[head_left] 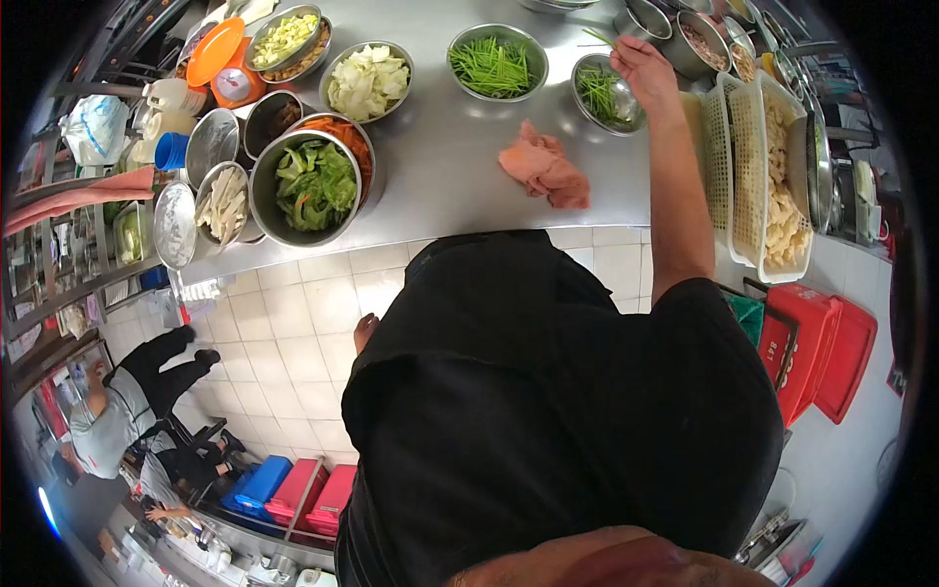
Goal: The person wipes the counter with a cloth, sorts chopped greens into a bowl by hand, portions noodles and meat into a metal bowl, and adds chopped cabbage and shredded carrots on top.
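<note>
My right hand [643, 70] reaches over a steel bowl [626, 125] at the back right of the steel table. Its fingers are pinched on a few thin green stalks [597, 37], which stick out to the left. More cut green stalks [596, 92] lie in that bowl. To its left stands a fuller bowl of the same kind of green stalks [491, 67]. A crumpled pink cloth [545, 164] lies on the table in front of them. My left hand [366, 330] hangs low beside my body, mostly hidden, and its fingers are not clear.
Bowls of chopped cabbage [368, 82], leafy greens [318, 184] and pale strips [224, 203] stand on the left, near an orange scale [235, 83]. White plastic baskets [748, 176] line the right edge. People [112, 421] are behind at lower left.
</note>
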A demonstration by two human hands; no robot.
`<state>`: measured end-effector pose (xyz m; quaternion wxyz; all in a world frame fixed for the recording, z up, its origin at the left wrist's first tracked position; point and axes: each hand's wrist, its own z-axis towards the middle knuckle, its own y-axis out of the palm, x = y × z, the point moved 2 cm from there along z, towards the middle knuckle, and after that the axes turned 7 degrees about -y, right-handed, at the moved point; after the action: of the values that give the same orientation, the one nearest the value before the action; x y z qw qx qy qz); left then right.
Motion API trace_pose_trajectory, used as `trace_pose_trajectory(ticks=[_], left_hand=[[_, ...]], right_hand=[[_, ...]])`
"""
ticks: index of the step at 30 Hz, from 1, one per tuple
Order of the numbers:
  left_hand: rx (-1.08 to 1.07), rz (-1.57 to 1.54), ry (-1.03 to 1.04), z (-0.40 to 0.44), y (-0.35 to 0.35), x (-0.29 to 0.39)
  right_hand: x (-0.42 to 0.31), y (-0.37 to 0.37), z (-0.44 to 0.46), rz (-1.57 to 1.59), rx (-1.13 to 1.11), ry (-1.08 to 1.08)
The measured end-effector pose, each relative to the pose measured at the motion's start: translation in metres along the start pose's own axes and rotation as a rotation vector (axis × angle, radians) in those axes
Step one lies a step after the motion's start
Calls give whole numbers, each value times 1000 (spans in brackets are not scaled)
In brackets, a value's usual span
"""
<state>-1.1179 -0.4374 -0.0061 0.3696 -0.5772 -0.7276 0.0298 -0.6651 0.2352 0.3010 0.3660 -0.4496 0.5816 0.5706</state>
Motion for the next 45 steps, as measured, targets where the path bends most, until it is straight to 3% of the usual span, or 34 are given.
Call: trace_pose_trajectory(ticks=[11, 13, 16, 18, 20, 22, 24, 31, 33, 38, 43, 45], left_hand=[[-45, -51, 11, 5, 10, -15], [-74, -184, -44, -6, 13, -1], [-22, -119, -44, -12, 11, 19], [-24, -150, 59, -10, 3, 34], [-33, -199, 82, -11, -1, 44], [-52, -268, 26, -41, -4, 91], [-58, -213, 87, -47, -6, 122], [-148, -212, 390, -116, 3, 264], [-218, -284, 465, -130, 13, 298], [-384, -385, 660, -152, 45, 380], [-400, -342, 911, -152, 92, 464], [-429, -349, 885, -151, 110, 490]], right_hand=[[14, 40, 2, 158, -181, 175], [29, 49, 3, 301, -222, 232], [54, 58, 9, 446, -280, 318], [65, 70, 8, 629, -398, 402], [69, 79, 2, 607, -423, 418], [68, 92, -6, 535, -395, 409], [68, 102, -11, 417, -314, 377], [66, 124, -40, 460, -365, 395], [65, 131, -56, 487, -438, 421], [64, 141, -112, 463, -357, 487], [60, 139, -149, 406, -326, 492], [54, 142, -151, 401, -314, 471]])
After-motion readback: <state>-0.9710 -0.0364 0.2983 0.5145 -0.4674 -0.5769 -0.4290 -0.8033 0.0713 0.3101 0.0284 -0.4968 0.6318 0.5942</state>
